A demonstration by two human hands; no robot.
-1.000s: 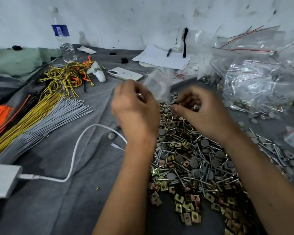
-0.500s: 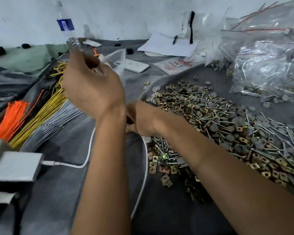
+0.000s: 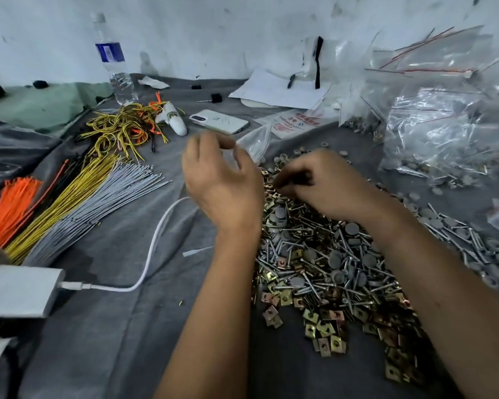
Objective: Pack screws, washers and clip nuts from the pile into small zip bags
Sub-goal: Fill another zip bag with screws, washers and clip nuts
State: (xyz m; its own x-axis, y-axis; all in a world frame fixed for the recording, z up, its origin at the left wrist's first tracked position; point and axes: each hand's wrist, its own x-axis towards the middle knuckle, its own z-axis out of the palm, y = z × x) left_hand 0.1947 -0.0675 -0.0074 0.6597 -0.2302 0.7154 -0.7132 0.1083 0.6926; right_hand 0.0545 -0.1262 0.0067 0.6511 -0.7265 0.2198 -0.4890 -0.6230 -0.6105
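Hardware pile [image 3: 329, 263] of screws, washers and clip nuts lies on the grey cloth [image 3: 104, 326] in front of the person, and both hands are back over its far edge. Half a second ago the left hand [image 3: 222, 185] was lifted out over the wire bundles and the right reached across the white cable [image 3: 153, 254]; now they have come together, so I judge another round of filling is starting. Left fingers curl loosely round a small clear zip bag [image 3: 254, 142], holding it at the pile's rim. Right hand [image 3: 320, 182] is clenched knuckles-up, fingertips pinching something small and dark; blur hides which piece
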